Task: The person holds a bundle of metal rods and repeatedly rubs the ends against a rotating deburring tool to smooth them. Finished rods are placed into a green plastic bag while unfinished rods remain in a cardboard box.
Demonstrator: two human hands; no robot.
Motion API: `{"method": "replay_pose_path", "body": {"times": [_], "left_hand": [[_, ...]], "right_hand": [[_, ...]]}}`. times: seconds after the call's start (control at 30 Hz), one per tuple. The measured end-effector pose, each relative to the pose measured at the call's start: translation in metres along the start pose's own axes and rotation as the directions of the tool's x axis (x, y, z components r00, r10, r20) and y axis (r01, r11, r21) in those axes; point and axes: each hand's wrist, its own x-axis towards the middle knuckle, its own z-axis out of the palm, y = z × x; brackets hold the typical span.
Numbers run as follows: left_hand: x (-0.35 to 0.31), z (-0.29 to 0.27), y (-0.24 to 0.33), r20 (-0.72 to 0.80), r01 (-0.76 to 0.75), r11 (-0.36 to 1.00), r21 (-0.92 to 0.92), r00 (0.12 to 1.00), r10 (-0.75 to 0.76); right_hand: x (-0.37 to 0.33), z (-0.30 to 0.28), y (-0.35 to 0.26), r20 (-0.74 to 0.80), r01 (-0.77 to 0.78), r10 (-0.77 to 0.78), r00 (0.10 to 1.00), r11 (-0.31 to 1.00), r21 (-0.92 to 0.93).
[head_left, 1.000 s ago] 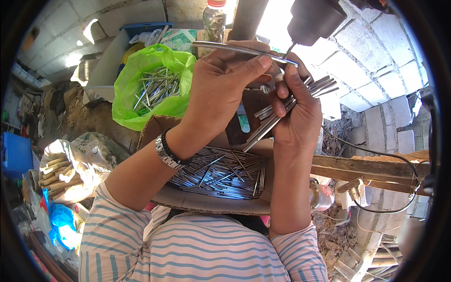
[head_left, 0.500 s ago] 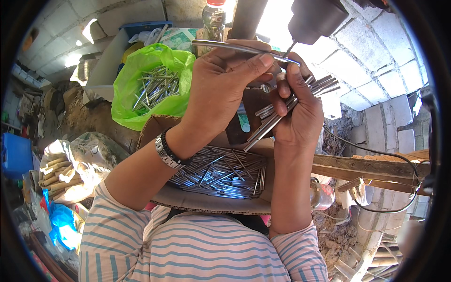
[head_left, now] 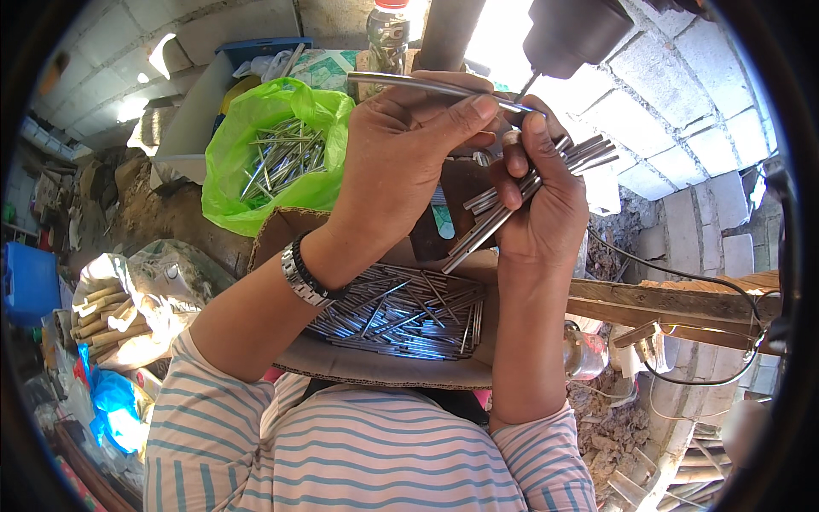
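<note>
My left hand (head_left: 397, 162) is closed on a thin metal rod (head_left: 392, 79), pinched between thumb and fingers and lying almost level. At its far right end the rod meets the thumb and forefinger of my right hand (head_left: 546, 209). The lower fingers of that hand grip a slanting bundle of similar metal rods (head_left: 482, 239). Just above the rod's right end is a thin bit (head_left: 530, 84) under a dark drill head (head_left: 573, 36); whether bit and rod touch, I cannot tell. Below my hands, a cardboard box (head_left: 375, 372) holds many loose rods (head_left: 409, 311).
Beyond my left arm stands a bright green plastic bag (head_left: 223, 192) with more rods (head_left: 286, 162). A bottle with a red cap (head_left: 388, 38) is at the back. On the right are a wooden beam (head_left: 648, 309), a black cable (head_left: 682, 266) and a glass jar (head_left: 585, 354).
Both hands stay almost where they were, with the same rods in them. The bright bluish glint at the rod's right end has faded.
</note>
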Motion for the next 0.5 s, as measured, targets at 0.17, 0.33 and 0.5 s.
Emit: {"method": "replay_pose_path", "body": {"times": [0.17, 0.33, 0.5], "left_hand": [[0.0003, 0.0001, 0.0005, 0.009, -0.008, 1.0, -0.001, 1.0, 0.008], [0.0004, -0.0004, 0.0003, 0.002, -0.01, 1.0, 0.028, 1.0, 0.01], [-0.002, 0.0038, 0.0014, 0.04, -0.022, 1.0, -0.011, 0.999, 0.022]], "right_hand": [[-0.0003, 0.0012, -0.0004, -0.006, -0.004, 0.004, 1.0, 1.0, -0.001], [-0.0003, 0.001, -0.0007, -0.016, -0.016, 0.016, 1.0, 1.0, 0.003], [0.002, -0.0005, -0.0009, 0.032, -0.018, 0.019, 0.999, 0.999, -0.027]]}}
